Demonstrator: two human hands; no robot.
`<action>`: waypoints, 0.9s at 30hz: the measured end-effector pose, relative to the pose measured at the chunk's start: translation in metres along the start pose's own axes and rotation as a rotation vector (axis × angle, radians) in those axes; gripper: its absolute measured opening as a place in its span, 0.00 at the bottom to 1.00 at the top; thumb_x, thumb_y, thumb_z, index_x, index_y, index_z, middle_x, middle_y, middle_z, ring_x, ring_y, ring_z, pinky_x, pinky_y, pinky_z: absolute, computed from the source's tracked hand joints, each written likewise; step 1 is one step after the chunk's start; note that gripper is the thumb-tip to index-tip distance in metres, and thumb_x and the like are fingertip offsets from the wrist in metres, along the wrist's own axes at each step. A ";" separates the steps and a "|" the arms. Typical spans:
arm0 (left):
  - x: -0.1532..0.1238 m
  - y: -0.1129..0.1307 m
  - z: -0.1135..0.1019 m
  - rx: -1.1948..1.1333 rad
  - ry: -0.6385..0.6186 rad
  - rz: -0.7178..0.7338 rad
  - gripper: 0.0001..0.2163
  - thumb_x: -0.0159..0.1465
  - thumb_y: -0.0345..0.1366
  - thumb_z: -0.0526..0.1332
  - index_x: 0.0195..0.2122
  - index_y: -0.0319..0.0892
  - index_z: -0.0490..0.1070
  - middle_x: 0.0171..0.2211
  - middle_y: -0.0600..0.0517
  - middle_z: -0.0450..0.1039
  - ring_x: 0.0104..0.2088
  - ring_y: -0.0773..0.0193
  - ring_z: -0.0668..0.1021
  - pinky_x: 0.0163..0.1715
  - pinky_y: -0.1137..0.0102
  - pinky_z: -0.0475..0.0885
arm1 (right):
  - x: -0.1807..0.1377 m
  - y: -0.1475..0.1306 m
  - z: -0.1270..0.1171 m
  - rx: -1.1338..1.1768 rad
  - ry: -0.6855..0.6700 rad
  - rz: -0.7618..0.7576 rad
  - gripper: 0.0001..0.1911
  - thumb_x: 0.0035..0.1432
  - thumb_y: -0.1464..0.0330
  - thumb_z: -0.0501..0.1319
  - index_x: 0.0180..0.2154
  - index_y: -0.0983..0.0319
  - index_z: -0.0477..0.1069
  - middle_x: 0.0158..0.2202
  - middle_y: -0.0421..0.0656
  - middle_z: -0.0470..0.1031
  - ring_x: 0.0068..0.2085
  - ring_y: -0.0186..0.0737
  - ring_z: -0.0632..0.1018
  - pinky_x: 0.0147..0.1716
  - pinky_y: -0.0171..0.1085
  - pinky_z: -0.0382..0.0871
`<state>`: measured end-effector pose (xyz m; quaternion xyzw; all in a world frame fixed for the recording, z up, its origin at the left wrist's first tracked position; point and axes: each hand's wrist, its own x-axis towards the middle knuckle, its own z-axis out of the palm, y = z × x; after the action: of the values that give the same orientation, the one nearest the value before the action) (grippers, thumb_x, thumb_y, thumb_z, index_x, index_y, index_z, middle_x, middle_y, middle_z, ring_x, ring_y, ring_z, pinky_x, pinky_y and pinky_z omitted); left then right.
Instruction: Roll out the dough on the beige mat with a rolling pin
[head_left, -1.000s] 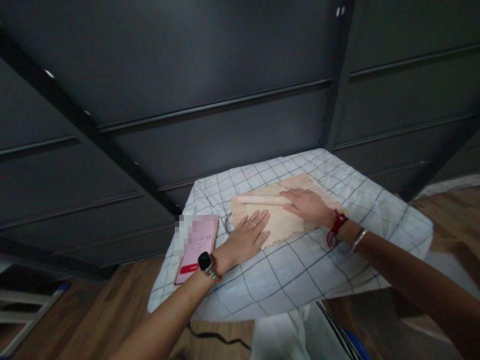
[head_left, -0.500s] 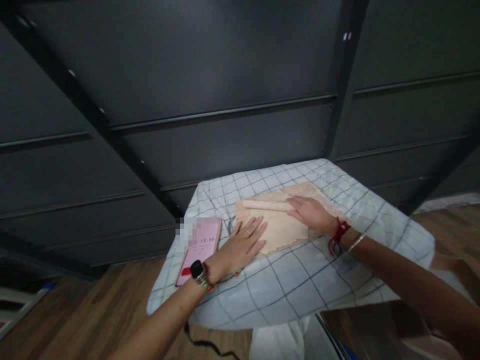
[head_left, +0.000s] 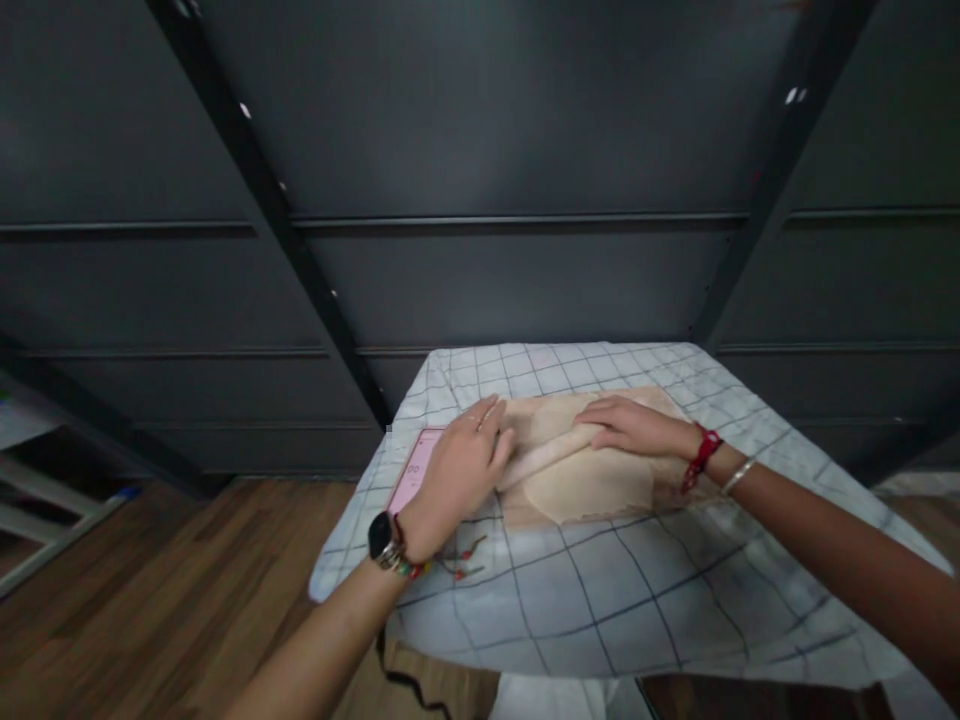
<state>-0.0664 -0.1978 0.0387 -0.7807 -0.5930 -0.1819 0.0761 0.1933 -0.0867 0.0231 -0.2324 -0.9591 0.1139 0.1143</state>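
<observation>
A flat, pale sheet of dough (head_left: 600, 487) is spread on a wooden board (head_left: 523, 514). Slanting across it lies a slim wooden rolling pin (head_left: 544, 460), its left end nearer to me. My right hand (head_left: 634, 425), with a red string bracelet and a bangle, is closed over the pin's right end. At the board's left edge my left hand (head_left: 466, 458) is held with its fingers stretched out, beside the pin's left end. Whether it touches the pin I cannot tell. My left wrist wears a dark watch and a beaded bracelet.
A checked white cloth (head_left: 555, 610) covers the small table. Partly behind my left hand lies a phone (head_left: 411, 475) with a pink screen. A dark panelled wall (head_left: 517, 285) rises behind the table. A black strap (head_left: 405, 682) hangs below the front edge, above the wooden floor (head_left: 195, 570).
My left hand has come off the dough to the board's left edge. The rolling pin has turned, its left end swinging toward me, with my right hand still on it. The camera view has shifted.
</observation>
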 end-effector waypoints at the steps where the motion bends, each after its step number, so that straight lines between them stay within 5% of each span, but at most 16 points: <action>1: 0.000 0.001 0.003 0.029 -0.033 -0.052 0.22 0.69 0.41 0.45 0.57 0.29 0.63 0.58 0.36 0.63 0.59 0.53 0.65 0.57 0.58 0.61 | 0.001 0.002 -0.003 0.022 -0.028 -0.027 0.19 0.62 0.59 0.56 0.49 0.63 0.71 0.47 0.48 0.75 0.47 0.44 0.73 0.50 0.44 0.62; 5: -0.016 0.026 0.021 0.077 -0.126 -0.167 0.29 0.67 0.48 0.48 0.58 0.26 0.61 0.59 0.32 0.60 0.61 0.44 0.61 0.57 0.53 0.60 | 0.014 0.005 -0.010 0.036 -0.133 -0.086 0.22 0.63 0.57 0.53 0.52 0.63 0.70 0.50 0.49 0.72 0.51 0.44 0.71 0.53 0.45 0.60; 10: -0.031 0.054 0.043 0.052 -0.047 -0.302 0.24 0.67 0.37 0.49 0.57 0.22 0.60 0.58 0.29 0.59 0.60 0.44 0.63 0.56 0.56 0.63 | 0.050 -0.007 -0.001 -0.058 -0.189 0.057 0.27 0.65 0.55 0.45 0.60 0.58 0.60 0.62 0.45 0.60 0.62 0.47 0.59 0.59 0.51 0.51; 14: -0.032 0.054 0.055 0.015 0.032 -0.359 0.23 0.67 0.38 0.49 0.55 0.21 0.63 0.55 0.27 0.64 0.57 0.44 0.67 0.52 0.56 0.67 | 0.072 -0.017 0.017 -0.208 -0.138 0.212 0.26 0.67 0.57 0.39 0.60 0.56 0.61 0.62 0.40 0.61 0.63 0.48 0.57 0.59 0.53 0.50; 27: -0.038 0.048 0.078 -0.211 0.209 -0.387 0.24 0.68 0.40 0.47 0.62 0.33 0.51 0.55 0.33 0.66 0.54 0.47 0.71 0.46 0.54 0.73 | 0.101 -0.010 0.032 -0.365 -0.084 0.145 0.24 0.66 0.61 0.44 0.60 0.56 0.59 0.61 0.45 0.62 0.61 0.52 0.60 0.51 0.51 0.62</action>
<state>-0.0148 -0.2200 -0.0428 -0.6330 -0.6982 -0.3339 0.0186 0.0927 -0.0530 0.0124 -0.3129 -0.9485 -0.0442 0.0215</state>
